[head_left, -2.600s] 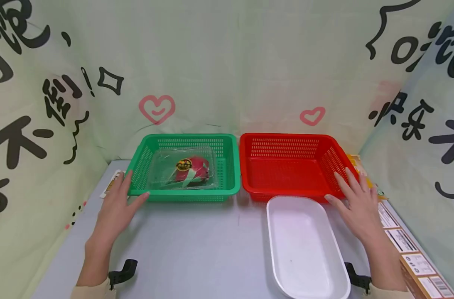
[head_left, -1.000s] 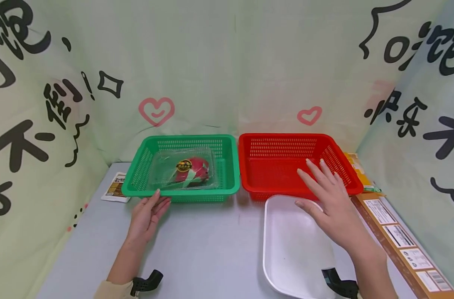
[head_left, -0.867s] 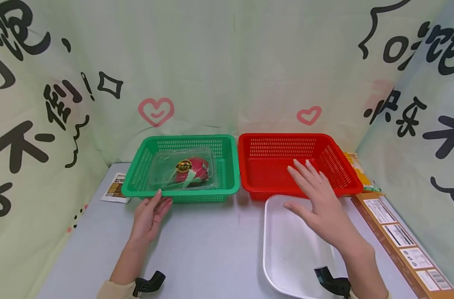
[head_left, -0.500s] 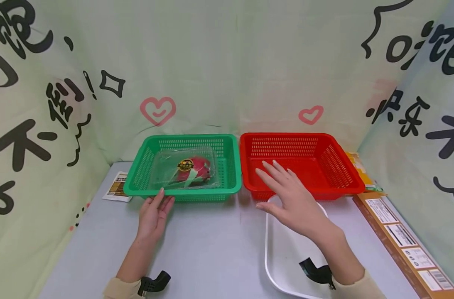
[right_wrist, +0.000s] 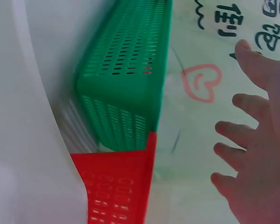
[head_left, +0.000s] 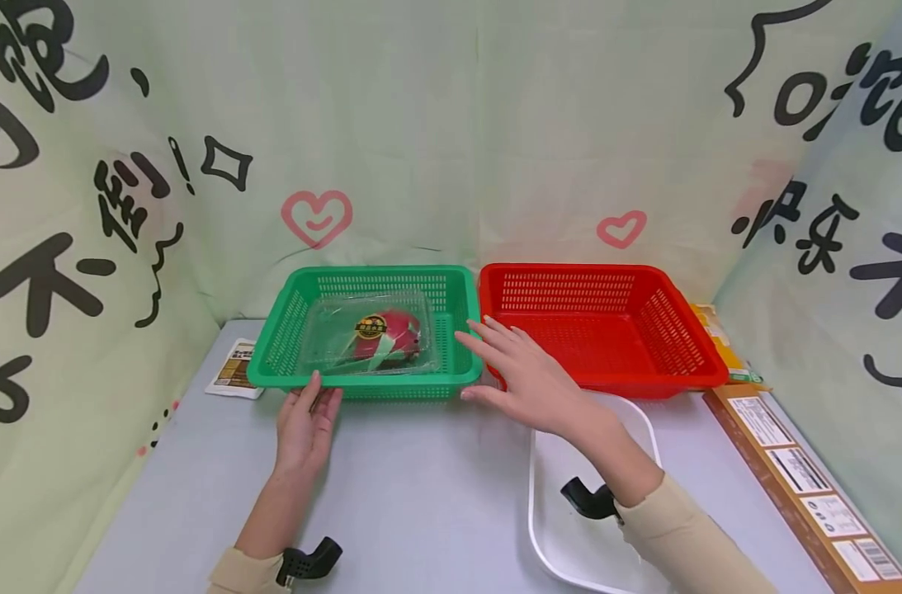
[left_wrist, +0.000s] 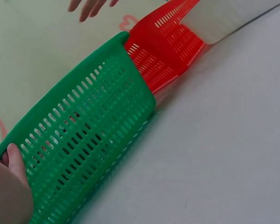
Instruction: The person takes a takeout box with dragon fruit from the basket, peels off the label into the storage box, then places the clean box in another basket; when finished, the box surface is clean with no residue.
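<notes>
In the head view, a green plastic basket [head_left: 272, 351] holds a clear lidded box [head_left: 328, 322] with a pink dragon fruit [head_left: 399, 337] inside. My left hand [head_left: 302, 433] holds the front rim of this basket, left of its middle; the left wrist view has its thumb [left_wrist: 17, 161] against the slotted wall. My right hand [head_left: 528, 379] hovers with spread fingers where the green basket and the red basket [head_left: 569, 330] meet. Its fingertips overlap the green basket's right end in the head view. Nothing is in that hand, as the right wrist view [right_wrist: 254, 149] shows.
A white tray [head_left: 584, 528] lies in front of the red basket, partly under my right forearm. A brown box with labels [head_left: 807, 487] runs along the right edge, with a yellow packet [head_left: 718, 342] behind it. A small packet [head_left: 237, 371] lies left of the green basket.
My left hand has moved from the green basket's left corner to its front rim. My right hand has swept left from the red basket's right side towards the green one. The baskets stay put.
</notes>
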`<state>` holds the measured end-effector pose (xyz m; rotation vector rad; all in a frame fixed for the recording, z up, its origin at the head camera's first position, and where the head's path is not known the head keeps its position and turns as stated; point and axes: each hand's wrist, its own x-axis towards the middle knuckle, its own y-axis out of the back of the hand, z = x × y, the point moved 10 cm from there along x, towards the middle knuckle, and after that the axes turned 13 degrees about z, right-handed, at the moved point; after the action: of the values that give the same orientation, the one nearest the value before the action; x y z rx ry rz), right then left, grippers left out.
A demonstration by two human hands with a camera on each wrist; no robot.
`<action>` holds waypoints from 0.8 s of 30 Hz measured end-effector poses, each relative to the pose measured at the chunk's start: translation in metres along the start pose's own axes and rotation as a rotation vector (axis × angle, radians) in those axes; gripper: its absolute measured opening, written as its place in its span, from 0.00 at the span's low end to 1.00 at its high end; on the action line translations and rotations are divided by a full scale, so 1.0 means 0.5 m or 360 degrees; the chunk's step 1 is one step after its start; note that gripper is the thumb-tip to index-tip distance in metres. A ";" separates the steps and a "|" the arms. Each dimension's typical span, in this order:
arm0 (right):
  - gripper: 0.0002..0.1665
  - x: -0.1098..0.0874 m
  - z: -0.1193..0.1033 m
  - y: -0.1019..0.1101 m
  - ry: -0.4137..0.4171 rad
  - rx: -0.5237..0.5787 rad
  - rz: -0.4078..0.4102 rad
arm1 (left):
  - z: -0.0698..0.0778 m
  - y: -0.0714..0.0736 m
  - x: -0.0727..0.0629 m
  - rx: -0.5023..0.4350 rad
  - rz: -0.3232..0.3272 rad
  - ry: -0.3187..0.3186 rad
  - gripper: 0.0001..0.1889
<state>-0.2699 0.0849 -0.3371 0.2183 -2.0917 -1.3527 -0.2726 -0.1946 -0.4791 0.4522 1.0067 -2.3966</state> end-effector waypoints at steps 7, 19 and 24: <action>0.44 0.051 -0.003 -0.040 0.0014 0.0069 -0.0053 | 0.006 0.008 0.006 -0.0011 0.0055 -0.0045 0.09; 0.45 0.105 0.024 -0.104 -0.0242 0.0310 -0.0125 | 0.007 0.008 0.006 -0.0013 0.0051 -0.0084 0.13; 0.45 0.125 0.021 -0.129 -0.0285 0.0337 -0.0132 | 0.004 0.007 0.006 -0.0005 0.0050 -0.0098 0.13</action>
<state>-0.3375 0.0349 -0.3702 0.2843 -2.4025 -1.2357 -0.2732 -0.1991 -0.4811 0.3879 0.9693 -2.3663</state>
